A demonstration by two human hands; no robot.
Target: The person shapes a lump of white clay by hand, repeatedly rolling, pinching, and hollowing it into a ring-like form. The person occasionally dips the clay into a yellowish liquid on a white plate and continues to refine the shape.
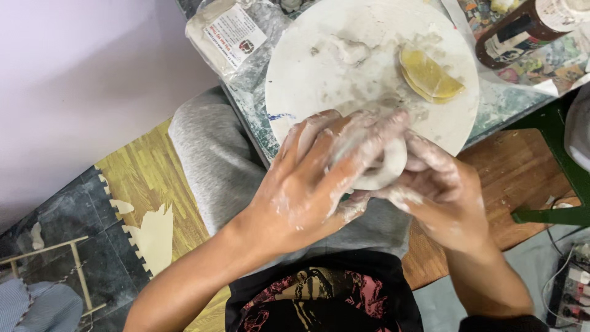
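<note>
Clothing: nearest to the camera is a black shirt (319, 301) with a reddish print, and grey trousers (209, 154) cover the knee below the hands.

Left hand (307, 184): it is smeared with wet white clay. Its fingers (369, 144) are curled over the top of the clay piece and press on it from above and from the left.

Right hand (442, 190): it is also clay-covered. It cups the piece from below and from the right, and its fingers (430, 154) are closed around the edge.

Clay piece (384, 172): a pale, rounded lump, gripped between both hands and mostly hidden by them. Only its lower right rim shows.

Long axis: I cannot tell it, because the visible part looks round. Both hands touch the piece, so neither one is nearer.

Round board (319, 74): a white disc with clay smears, just beyond the fingers. The piece is held over its near edge.

Yellow sponge (430, 77): it lies on the disc, beyond the right fingers, and its long axis runs diagonally.

Surface (504, 104): a greenish top under plastic film, which carries the disc.

Far items: a plastic bag (227, 34) with a label lies beyond the left fingers, and a brown bottle (522, 31) lies on its side far to the right.
</note>
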